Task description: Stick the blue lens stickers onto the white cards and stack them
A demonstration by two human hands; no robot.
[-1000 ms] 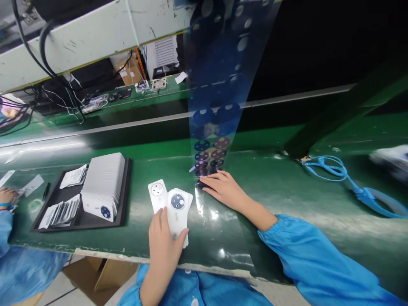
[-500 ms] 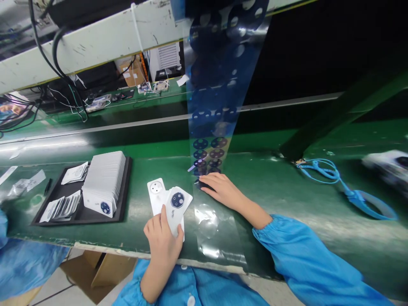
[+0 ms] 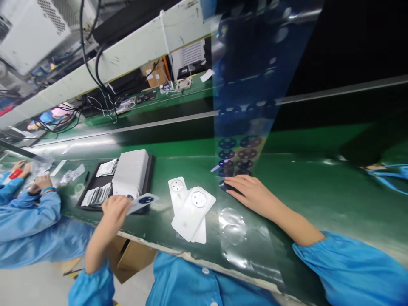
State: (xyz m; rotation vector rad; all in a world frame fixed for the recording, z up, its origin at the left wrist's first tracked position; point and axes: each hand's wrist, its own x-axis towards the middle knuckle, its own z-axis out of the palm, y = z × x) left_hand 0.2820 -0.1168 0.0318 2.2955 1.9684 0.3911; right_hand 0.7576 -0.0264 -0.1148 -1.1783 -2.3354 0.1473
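My left hand (image 3: 115,209) grips a white phone back panel (image 3: 137,205) bearing a dark round camera sticker. It holds the panel tilted, over the front right of the black tray (image 3: 149,176). My right hand (image 3: 255,195) rests on the bench, its thumb and fingertips closed at the edge of a dark round sticker (image 3: 222,185). That sticker lies on a clear film strip (image 3: 244,238) carrying rows of similar dark stickers (image 3: 227,154). Between my hands, several white panels (image 3: 188,221) lie overlapped, their camera circles white with small dark holes.
Inside the tray stand a tall row of panels (image 3: 130,170) and smaller packets (image 3: 97,195). Farther left, a co-worker's hands (image 3: 41,183) are over the bench. A blue strap (image 3: 390,176) lies at the right. Black cables (image 3: 95,63) hang by the overhead beam (image 3: 137,55).
My left hand has moved left from the loose panels to the tray, carrying the panel with the dark sticker. The view has swung left. My right hand stays at the film strip.
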